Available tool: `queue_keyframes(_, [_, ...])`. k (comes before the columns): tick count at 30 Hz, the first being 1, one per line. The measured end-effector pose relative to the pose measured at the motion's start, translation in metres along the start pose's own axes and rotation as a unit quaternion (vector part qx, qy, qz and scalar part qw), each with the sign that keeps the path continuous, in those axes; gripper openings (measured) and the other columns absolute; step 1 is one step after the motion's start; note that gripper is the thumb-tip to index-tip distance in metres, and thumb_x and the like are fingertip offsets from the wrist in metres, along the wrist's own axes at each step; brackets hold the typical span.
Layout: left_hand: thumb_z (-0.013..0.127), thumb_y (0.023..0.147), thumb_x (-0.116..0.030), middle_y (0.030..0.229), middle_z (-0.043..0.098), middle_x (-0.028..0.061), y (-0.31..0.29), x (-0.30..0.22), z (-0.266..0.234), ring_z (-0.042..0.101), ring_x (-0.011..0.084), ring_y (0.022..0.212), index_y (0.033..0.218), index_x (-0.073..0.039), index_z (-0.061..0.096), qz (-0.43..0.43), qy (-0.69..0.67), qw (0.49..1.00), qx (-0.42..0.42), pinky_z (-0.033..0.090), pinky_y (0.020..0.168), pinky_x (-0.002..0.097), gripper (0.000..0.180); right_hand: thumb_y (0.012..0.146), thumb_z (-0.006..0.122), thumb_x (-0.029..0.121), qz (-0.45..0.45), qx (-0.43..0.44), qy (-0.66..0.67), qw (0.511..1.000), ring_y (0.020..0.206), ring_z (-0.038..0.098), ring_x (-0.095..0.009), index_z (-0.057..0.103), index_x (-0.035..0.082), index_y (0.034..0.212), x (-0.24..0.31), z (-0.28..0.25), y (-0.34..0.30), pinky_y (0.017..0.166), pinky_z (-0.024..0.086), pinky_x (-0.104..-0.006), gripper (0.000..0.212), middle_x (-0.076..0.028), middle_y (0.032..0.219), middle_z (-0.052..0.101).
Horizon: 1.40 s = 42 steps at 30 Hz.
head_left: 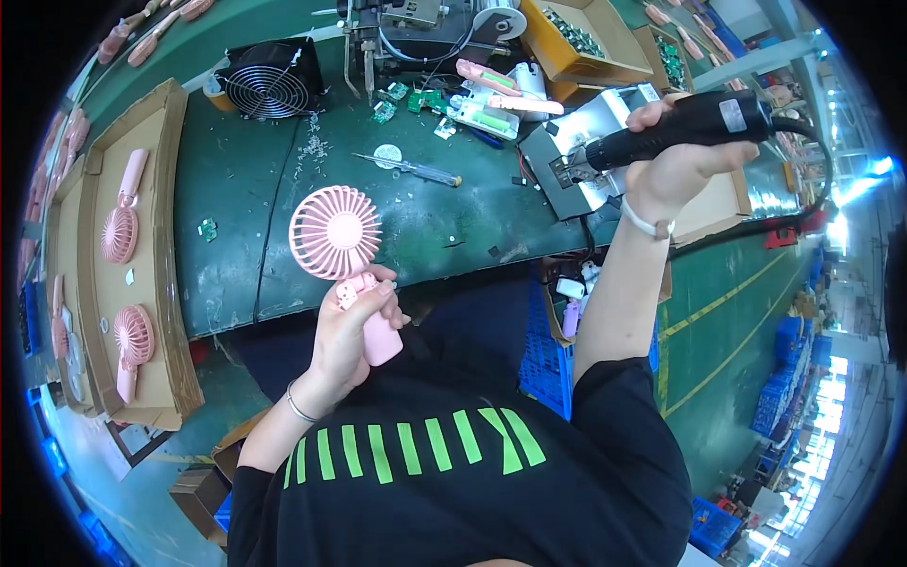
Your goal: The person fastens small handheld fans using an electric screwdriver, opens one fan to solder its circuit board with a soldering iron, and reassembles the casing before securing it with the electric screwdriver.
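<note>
In my left hand [354, 321] is a pink handheld fan [335, 232], gripped by its handle near the hinge, its round grille pointing away from me over the bench edge. My right hand [685, 161] is wrapped round a black electric screwdriver [680, 128] with a cable at its rear. The driver's front end is at a grey metal box with a slotted top [576, 170], probably a screw feeder; whether the tip touches it I cannot tell. Between the hands, a screwdriver with a clear handle [430, 174] lies beside a small round dish [386, 156].
On the left, a cardboard tray [170, 236] holds pink fans. Behind are a black cooling fan [269, 85], a bench machine [416, 38], green circuit boards [430, 100], opened fan housings [491, 118] and a carton of boards [586, 57]. Loose screws [312, 142] lie scattered on the green bench.
</note>
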<state>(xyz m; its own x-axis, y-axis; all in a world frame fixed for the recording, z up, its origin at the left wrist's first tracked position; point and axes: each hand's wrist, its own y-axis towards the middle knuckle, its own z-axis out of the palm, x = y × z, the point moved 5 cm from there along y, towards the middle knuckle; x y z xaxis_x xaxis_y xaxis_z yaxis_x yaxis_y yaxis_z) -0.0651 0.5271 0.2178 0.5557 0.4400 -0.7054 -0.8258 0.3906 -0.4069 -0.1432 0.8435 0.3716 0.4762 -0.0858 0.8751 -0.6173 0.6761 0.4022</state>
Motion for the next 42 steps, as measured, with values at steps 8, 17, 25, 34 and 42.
queue_keyframes(8, [0.058,0.086,-0.006,0.073,0.054,0.0045,-0.002,0.001,-0.005,0.056,0.0144,0.065,0.106,0.0,0.053,-0.039,-0.018,0.999,-0.032,0.05,0.064,0.0313,0.021,0.064,0.023,0.097,0.105,0.103,0.243,0.959,0.047,0.048,-0.02,0.053,0.005,0.086,-0.002,0.034,-0.084,0.049,0.043,-0.0339,0.099,-0.006,0.056,0.049])
queue_keyframes(17, [0.056,0.09,-0.009,0.085,0.062,0.0037,0.001,0.006,-0.007,0.059,0.0099,0.071,0.102,-0.001,0.059,-0.028,-0.004,1.0,-0.009,0.05,0.068,0.0256,0.014,0.082,0.039,0.078,-0.003,0.289,0.324,0.901,0.044,0.047,-0.017,0.046,0.005,0.104,0.024,0.084,-0.185,0.045,0.042,-0.0304,0.076,-0.005,0.058,0.05])
queue_keyframes(25, [0.059,0.09,-0.009,0.088,0.062,0.0022,0.001,0.007,-0.008,0.059,0.008,0.078,0.102,-0.002,0.059,-0.028,-0.013,0.999,0.009,0.049,0.07,0.0229,0.015,0.083,0.041,0.076,0.013,0.317,0.302,0.899,0.046,0.051,-0.019,0.045,0.005,0.103,0.016,0.091,-0.193,0.047,0.043,-0.0318,0.074,-0.006,0.06,0.052])
queue_keyframes(34, [0.062,0.083,-0.004,0.075,0.058,0.0031,-0.009,0.003,-0.002,0.055,0.0093,0.057,0.096,-0.002,0.056,-0.041,0.03,0.999,0.004,0.047,0.054,0.0239,0.015,0.091,0.058,0.018,0.014,0.388,0.367,0.845,0.054,0.059,-0.026,0.044,0.002,0.099,0.023,0.083,-0.191,0.054,0.049,-0.039,0.022,-0.014,0.067,0.059])
queue_keyframes(42, [0.063,0.087,-0.009,0.083,0.061,0.0032,-0.007,0.002,0.0,0.059,0.0088,0.067,0.098,-0.003,0.058,-0.029,0.052,0.998,0.033,0.049,0.057,0.0228,0.014,0.092,0.055,0.051,-0.038,0.371,0.32,0.871,0.043,0.052,-0.015,0.038,0.009,0.092,0.022,0.084,-0.193,0.041,0.044,-0.028,0.045,-0.004,0.06,0.053])
